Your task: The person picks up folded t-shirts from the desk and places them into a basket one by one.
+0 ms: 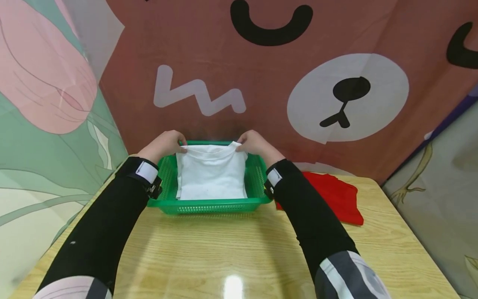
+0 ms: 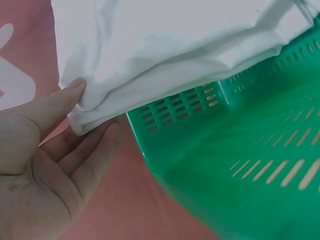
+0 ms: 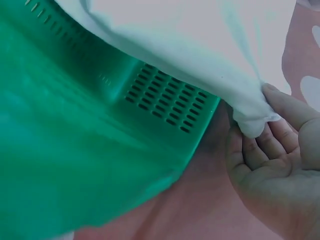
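A folded white T-shirt (image 1: 213,174), its neckline at the far edge, lies over a green plastic basket (image 1: 216,206). My left hand (image 1: 167,145) pinches the shirt's far left corner. At the far right corner, my right hand (image 1: 257,146) pinches the fabric the same way. In the left wrist view the thumb (image 2: 75,90) is on top of the folded layers, with the fingers beneath. The right wrist view shows the gathered corner between thumb and fingers (image 3: 270,142), just beyond the basket's perforated wall (image 3: 165,97).
A folded red cloth (image 1: 337,199) lies on the wooden table (image 1: 209,253) to the right of the basket, partly hidden by my right sleeve. Close behind the basket hangs a brown backdrop (image 1: 269,83) with a cartoon face. Curtain-like printed fabric (image 1: 41,124) stands at the left.
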Available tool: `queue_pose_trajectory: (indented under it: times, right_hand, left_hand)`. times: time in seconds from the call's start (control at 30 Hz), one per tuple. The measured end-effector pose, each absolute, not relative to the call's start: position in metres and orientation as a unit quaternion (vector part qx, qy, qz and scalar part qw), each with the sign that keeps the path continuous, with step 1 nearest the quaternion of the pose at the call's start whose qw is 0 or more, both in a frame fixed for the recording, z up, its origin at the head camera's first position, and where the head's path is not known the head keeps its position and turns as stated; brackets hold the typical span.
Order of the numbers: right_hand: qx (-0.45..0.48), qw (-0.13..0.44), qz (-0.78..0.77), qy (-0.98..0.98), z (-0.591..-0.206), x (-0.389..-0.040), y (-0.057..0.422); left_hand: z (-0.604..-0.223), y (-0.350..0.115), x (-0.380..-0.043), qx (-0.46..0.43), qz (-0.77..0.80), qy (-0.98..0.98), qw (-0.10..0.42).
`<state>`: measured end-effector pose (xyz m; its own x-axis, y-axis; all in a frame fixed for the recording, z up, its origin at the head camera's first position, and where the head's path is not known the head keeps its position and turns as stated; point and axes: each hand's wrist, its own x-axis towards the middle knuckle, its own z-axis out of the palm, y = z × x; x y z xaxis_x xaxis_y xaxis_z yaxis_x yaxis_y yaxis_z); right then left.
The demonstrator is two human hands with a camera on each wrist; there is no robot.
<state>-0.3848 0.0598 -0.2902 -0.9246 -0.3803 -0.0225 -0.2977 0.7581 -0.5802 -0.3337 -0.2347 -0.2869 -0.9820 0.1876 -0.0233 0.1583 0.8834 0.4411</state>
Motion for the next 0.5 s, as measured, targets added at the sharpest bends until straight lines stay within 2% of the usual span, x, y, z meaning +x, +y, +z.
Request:
queue_pose_trajectory:
  times: [0.23,0.5]
  right_hand:
    - [-0.158,0.115,-0.323,0.926,-0.299,-0.39,0.06]
    - [-0.178,0.156,-0.291,0.927,-0.3,-0.389,0.06]
  left_hand:
    - [-0.293,-0.228,-0.333,0.075,0.222,0.971,0.039]
    - [-0.302,-0.222,-0.333,0.07,0.21,0.975,0.034]
